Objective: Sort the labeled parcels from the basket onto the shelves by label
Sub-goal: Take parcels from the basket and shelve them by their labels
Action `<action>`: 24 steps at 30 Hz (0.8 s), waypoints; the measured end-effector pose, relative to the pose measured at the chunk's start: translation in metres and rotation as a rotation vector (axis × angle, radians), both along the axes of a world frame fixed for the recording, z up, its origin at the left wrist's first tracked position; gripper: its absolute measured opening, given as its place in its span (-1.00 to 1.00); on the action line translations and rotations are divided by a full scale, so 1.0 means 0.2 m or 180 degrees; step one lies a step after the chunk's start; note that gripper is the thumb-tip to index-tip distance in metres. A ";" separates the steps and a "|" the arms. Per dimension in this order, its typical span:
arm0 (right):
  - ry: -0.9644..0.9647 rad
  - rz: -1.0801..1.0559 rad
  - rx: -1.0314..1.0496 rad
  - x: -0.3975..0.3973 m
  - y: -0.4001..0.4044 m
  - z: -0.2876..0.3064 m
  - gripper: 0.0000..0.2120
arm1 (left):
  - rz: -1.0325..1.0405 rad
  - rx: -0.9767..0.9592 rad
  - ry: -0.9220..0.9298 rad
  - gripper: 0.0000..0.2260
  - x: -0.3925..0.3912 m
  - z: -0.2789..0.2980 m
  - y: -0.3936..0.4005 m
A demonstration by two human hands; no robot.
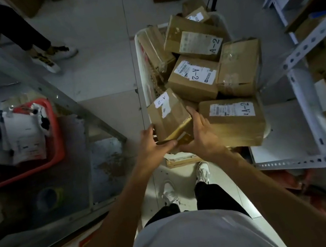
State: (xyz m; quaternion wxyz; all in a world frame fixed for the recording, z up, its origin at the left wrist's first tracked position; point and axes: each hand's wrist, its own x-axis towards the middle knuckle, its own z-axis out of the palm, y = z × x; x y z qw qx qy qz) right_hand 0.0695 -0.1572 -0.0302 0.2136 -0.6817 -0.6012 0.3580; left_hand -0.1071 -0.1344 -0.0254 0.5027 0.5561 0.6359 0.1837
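Observation:
A white basket on the floor holds several brown cardboard parcels. Three of them show A-2 labels: one at the top, one in the middle, one at the lower right. At the basket's near left corner a small parcel with white labels is held between both hands. My left hand grips its lower left edge, thumb across the near side. My right hand holds its right side, fingers reaching up along it. Its label is too small to read.
A grey metal shelf at the left carries a red basket of soft mail bags. White shelving with boxes stands at the right. Another person's legs and shoes are at the upper left. My own feet stand just behind the basket.

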 end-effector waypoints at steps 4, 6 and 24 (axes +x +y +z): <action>-0.0294 -0.0157 0.0361 -0.10 -0.10 0.04 0.28 | -0.0225 0.0222 0.0035 -0.36 -0.05 0.03 -0.05; -0.0506 -0.0262 0.0469 -0.11 -0.13 0.06 0.32 | -0.0420 0.0382 0.0123 -0.38 -0.05 0.05 -0.07; 0.0097 -0.0417 0.0877 0.27 -0.51 0.22 0.28 | -0.3474 0.0789 0.0996 0.11 0.13 0.33 0.09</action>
